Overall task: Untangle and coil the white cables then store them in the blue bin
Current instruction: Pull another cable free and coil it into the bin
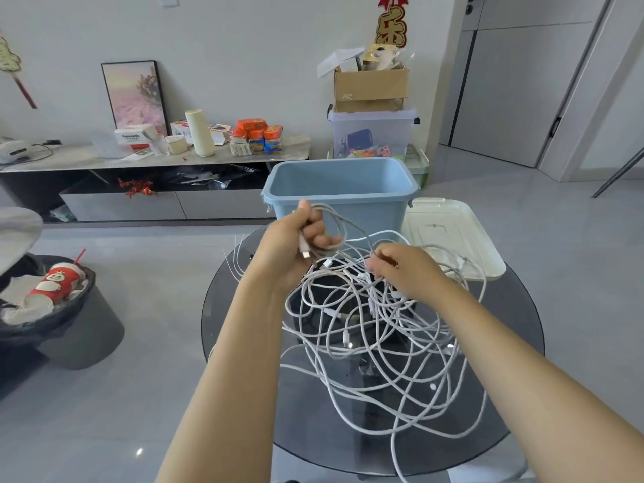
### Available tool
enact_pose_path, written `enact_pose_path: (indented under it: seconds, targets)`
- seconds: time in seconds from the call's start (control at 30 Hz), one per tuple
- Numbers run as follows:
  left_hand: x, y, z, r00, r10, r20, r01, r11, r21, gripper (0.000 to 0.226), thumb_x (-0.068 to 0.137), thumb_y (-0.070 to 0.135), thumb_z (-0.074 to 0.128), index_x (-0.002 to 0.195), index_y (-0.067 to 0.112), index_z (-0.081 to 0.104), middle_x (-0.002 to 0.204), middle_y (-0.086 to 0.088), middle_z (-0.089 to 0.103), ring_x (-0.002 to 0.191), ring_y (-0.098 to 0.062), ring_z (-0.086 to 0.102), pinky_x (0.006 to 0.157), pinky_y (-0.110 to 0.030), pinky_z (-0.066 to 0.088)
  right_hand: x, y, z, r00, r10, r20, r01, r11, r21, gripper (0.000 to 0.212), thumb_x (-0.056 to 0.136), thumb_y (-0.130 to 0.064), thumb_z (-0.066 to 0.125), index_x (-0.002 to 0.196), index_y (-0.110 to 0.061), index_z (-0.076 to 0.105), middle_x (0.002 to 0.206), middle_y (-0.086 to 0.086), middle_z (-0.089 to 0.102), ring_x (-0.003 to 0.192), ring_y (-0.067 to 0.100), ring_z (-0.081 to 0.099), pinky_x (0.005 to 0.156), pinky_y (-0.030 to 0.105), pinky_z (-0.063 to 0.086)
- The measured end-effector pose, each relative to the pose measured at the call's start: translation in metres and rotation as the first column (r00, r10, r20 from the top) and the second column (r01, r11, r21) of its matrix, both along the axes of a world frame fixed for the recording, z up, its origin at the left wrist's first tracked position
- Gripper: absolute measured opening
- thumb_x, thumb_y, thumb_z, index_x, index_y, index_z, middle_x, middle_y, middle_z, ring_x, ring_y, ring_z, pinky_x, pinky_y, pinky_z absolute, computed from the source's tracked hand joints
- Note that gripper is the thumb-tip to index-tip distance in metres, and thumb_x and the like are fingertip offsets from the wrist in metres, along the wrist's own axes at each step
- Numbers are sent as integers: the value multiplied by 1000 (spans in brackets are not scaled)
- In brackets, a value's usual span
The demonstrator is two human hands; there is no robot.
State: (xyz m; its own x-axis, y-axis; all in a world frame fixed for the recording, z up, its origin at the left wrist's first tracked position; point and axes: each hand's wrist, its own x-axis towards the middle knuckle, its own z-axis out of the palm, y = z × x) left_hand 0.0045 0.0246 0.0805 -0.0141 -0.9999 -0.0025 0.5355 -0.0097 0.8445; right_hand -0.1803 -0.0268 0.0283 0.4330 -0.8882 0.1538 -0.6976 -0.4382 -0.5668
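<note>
A tangle of white cables (376, 346) sprawls over the round dark glass table (515, 395), with loops hanging past its front edge. My left hand (296, 245) is raised in front of the blue bin (369, 207) and is shut on a few looped turns of cable, a plug end poking out below the fingers. My right hand (404, 270) sits just right of it, lower, fingers pinched on a strand in the tangle. The blue bin stands open at the table's far side; nothing shows inside it.
The bin's white lid (449, 231) lies flat to its right on the table. A dark round basket with a red cup (52, 291) stands on the floor at left. A low TV bench (156, 158) with clutter runs along the wall, stacked boxes (373, 109) behind the bin.
</note>
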Motion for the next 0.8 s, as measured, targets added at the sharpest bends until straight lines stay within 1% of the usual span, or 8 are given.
enact_pose_path:
  seconds: [0.13, 0.23, 0.3, 0.5, 0.57, 0.6, 0.67, 0.8]
  targets:
    - [11, 2, 10, 763, 59, -644, -116, 992, -46, 25, 98, 16, 39, 75, 9, 45, 41, 6, 42, 35, -5, 45, 62, -24, 55, -5, -1, -6, 977, 66, -204, -51, 996, 76, 24, 92, -37, 53, 82, -17, 62, 73, -9, 62, 68, 11, 55, 59, 25, 37]
    - [17, 3, 14, 662, 156, -733, -278, 960, -46, 26, 99, 10, 41, 81, 2, 58, 61, -5, 65, 51, -13, 65, 60, -27, 58, -6, 2, -6, 965, 105, -240, -75, 989, 130, 18, 93, -37, 53, 85, -24, 62, 72, -15, 59, 71, 5, 52, 61, 21, 35]
    - [16, 1, 12, 683, 164, -712, -315, 945, -84, 39, 102, 14, 36, 79, 1, 63, 71, -6, 71, 68, -17, 71, 77, -33, 58, -3, 5, -4, 959, 124, -256, -101, 990, 99, 13, 93, -36, 52, 85, -27, 59, 76, -16, 59, 74, 5, 53, 66, 24, 37]
    - [5, -8, -4, 889, 267, -371, -339, 930, -144, 26, 102, 14, 35, 120, 4, 51, 93, -5, 73, 93, -17, 69, 99, -31, 45, 12, 16, 12, 897, 165, -409, -177, 984, 9, 17, 97, -31, 45, 98, -25, 61, 96, -8, 64, 96, 16, 53, 83, 29, 37]
    - [2, -7, -11, 942, 336, -6, -330, 921, -206, 21, 101, 16, 40, 112, 13, 57, 98, 0, 73, 100, -13, 66, 103, -32, 42, 18, 19, 18, 857, 170, -486, -247, 964, -98, 22, 99, -34, 42, 110, -28, 61, 104, -4, 64, 106, 17, 50, 89, 29, 31]
    - [1, -5, -15, 877, 371, 305, -296, 918, -265, 21, 100, 20, 43, 111, 18, 61, 104, 6, 70, 102, -8, 64, 100, -28, 43, 20, 20, 21, 853, 157, -497, -270, 949, -163, 24, 99, -35, 42, 112, -28, 60, 104, -1, 63, 108, 18, 50, 90, 30, 30]
    - [-3, -2, -24, 549, 367, 751, -182, 929, -321, 25, 100, 26, 46, 118, 22, 62, 94, 15, 67, 82, -3, 59, 75, -20, 45, 22, 19, 25, 884, 103, -455, -258, 921, -291, 27, 98, -39, 42, 108, -24, 61, 93, 4, 61, 100, 24, 51, 88, 32, 31]
    - [-5, -1, -28, 336, 251, 908, -92, 968, -233, 30, 100, 27, 42, 128, 31, 51, 73, 7, 62, 63, -6, 50, 70, -23, 38, 14, 15, 29, 981, 58, -186, -140, 873, -466, 31, 93, -40, 51, 82, -14, 64, 63, 0, 45, 69, 26, 45, 76, 35, 37]
